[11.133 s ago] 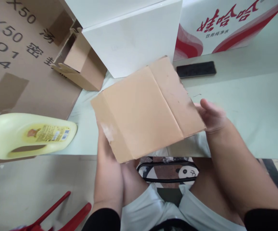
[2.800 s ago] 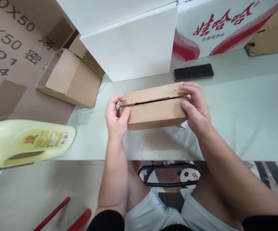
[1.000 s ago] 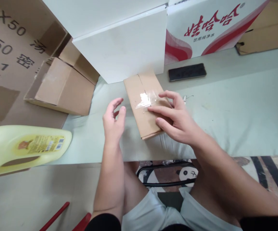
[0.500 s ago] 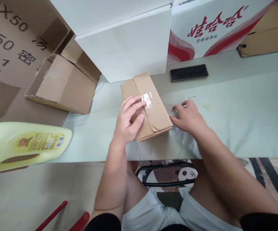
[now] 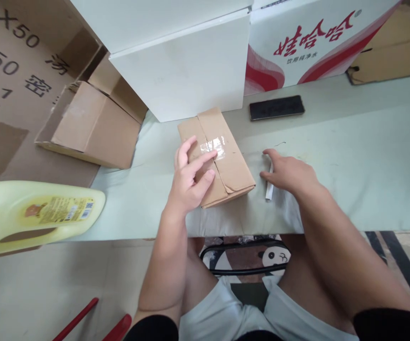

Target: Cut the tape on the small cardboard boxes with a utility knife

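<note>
A small closed cardboard box (image 5: 226, 156) lies flat on the pale green table (image 5: 350, 156), with a strip of clear tape across its seam. My left hand (image 5: 190, 176) rests on the box's left half, fingers spread and pressing the top near the tape. My right hand (image 5: 288, 173) lies on the table just right of the box, fingers curled over a thin white stick-like object (image 5: 269, 184) whose lower end pokes out below the palm.
A black phone (image 5: 276, 107) lies behind the box. A white block (image 5: 183, 66) and a red-and-white carton (image 5: 311, 42) stand at the back. An open cardboard box (image 5: 91, 123) and large flat cardboard (image 5: 9, 94) sit left. A yellow jug (image 5: 34, 213) lies near left.
Earlier the cardboard was held up, then set flat on the table. In the last second my left hand came onto the box and my right hand moved off it onto the white object.
</note>
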Motion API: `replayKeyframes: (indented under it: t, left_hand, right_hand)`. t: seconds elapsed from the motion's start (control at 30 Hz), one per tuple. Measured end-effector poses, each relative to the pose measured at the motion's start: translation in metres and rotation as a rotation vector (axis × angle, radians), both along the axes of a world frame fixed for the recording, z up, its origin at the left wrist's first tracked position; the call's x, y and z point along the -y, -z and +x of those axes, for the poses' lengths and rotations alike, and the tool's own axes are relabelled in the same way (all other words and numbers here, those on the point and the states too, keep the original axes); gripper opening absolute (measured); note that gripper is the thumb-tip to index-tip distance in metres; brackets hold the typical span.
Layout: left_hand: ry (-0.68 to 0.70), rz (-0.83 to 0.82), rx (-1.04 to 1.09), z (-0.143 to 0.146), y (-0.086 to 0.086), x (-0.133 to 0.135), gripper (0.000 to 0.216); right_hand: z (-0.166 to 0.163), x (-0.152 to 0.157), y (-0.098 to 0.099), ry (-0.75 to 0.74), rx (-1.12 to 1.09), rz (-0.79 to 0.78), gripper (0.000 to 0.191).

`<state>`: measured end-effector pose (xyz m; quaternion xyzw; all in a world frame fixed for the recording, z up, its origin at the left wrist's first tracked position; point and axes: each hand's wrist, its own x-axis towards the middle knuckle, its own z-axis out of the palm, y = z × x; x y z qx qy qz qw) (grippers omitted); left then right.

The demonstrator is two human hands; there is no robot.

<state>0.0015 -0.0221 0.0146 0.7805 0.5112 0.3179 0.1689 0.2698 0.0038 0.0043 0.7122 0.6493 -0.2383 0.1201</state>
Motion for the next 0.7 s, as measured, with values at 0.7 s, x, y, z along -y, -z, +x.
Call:
replayKeyframes:
  t: [0.7]
  left_hand:
    - [0.023, -0.023, -0.067, 0.005, -0.001, 0.003, 0.052]
  right_hand:
    - [-0.008, -0.001, 0.013, 0.194, -0.916, 0.503, 0.021]
